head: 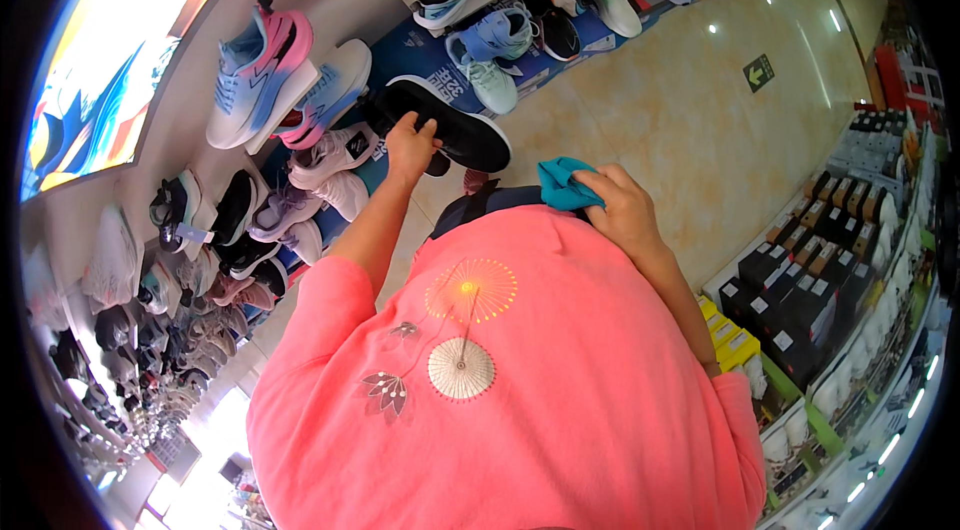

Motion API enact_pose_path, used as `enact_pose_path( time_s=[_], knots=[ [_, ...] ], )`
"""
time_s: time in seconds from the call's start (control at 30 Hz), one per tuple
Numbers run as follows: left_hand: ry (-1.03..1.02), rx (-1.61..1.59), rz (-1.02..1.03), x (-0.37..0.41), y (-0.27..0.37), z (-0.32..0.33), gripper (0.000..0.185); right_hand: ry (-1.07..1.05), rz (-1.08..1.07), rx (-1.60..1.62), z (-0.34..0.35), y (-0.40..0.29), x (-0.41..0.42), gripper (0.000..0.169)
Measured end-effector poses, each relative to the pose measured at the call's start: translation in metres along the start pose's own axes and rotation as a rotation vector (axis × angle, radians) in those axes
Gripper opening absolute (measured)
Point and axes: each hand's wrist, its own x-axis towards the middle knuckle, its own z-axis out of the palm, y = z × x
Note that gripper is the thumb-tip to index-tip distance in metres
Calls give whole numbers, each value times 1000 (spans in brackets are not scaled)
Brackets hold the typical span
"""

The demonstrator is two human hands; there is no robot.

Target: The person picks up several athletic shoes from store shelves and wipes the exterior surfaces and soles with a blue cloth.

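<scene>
My left hand (412, 147) grips a black shoe (469, 136) with a white midsole edge, its fingers at the shoe's near side, in front of the display shelf. Beneath it part of another dark shoe shows. A teal cloth (564, 185) is bunched in my right hand (622, 207), close to my waist at the right. Just beyond the black shoe stand a blue sneaker (495, 34) and a mint-green sneaker (491, 85). To the left, a pink and blue sneaker (259, 76) rests on a small white wall ledge (285, 109).
Rows of sneakers line the low blue display platform (412, 49) and the wall at left. A lit screen (112, 57) hangs at upper left. Tiled floor (675, 102) with a green arrow sign (758, 73) lies ahead. Stacked black shoeboxes (780, 305) and yellow boxes (731, 338) stand at right.
</scene>
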Motion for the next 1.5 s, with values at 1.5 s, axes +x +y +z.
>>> enact_pose_path(
  time_s=[1.5],
  knots=[
    [1,196,21,69,-52,17,27,-97,185,-1,40,-21,-4,37]
  ],
)
